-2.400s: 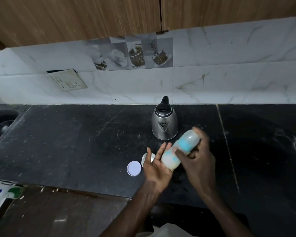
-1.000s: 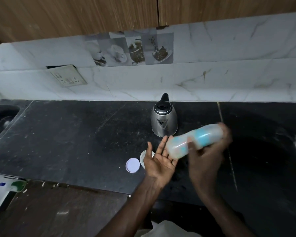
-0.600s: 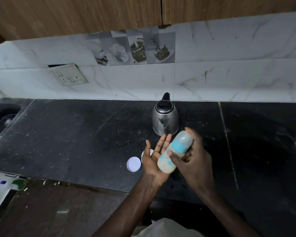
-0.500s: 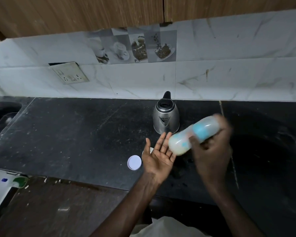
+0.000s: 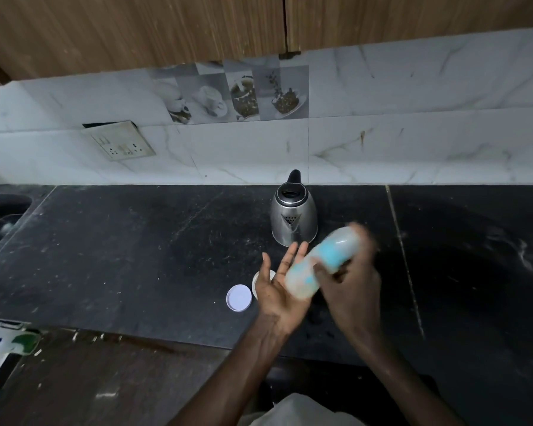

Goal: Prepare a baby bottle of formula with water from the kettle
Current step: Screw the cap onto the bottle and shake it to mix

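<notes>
Dark counter: the right hand, grasping the bottle, has swung it back against the flat, released left hand, 6 o'clock of the kettle; mixing seems underway.

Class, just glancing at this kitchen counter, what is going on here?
A person's right hand grips a milky bottle, tilted and blurred as if being shaken, its end at the palm of the open left hand. The kettle stands just behind on the counter, and a white lid lies left of the hands.
</notes>
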